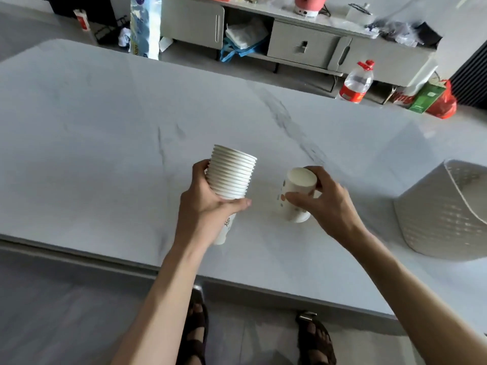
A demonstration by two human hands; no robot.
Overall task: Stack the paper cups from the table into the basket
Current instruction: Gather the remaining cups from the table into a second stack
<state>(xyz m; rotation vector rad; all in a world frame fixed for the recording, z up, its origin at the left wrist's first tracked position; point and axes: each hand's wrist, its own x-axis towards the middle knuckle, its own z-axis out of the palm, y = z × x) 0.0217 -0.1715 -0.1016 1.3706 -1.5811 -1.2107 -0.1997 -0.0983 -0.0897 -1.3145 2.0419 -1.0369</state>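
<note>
Paper cup stack (232, 175) gripped by left hand (208, 209); right hand (326, 204) fingers pinch single upside-down cup (296, 196) above table (105, 154), basket (442, 214) well right.

Bare, sleeveless forearms; dark strappy sandals (196, 335), seemingly brown, with a metal buckle.

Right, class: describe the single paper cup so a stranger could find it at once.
Start at the marble table, then find the right hand near its front edge. The single cup in it is upside down, unlike the nested stack in the left hand.
</note>
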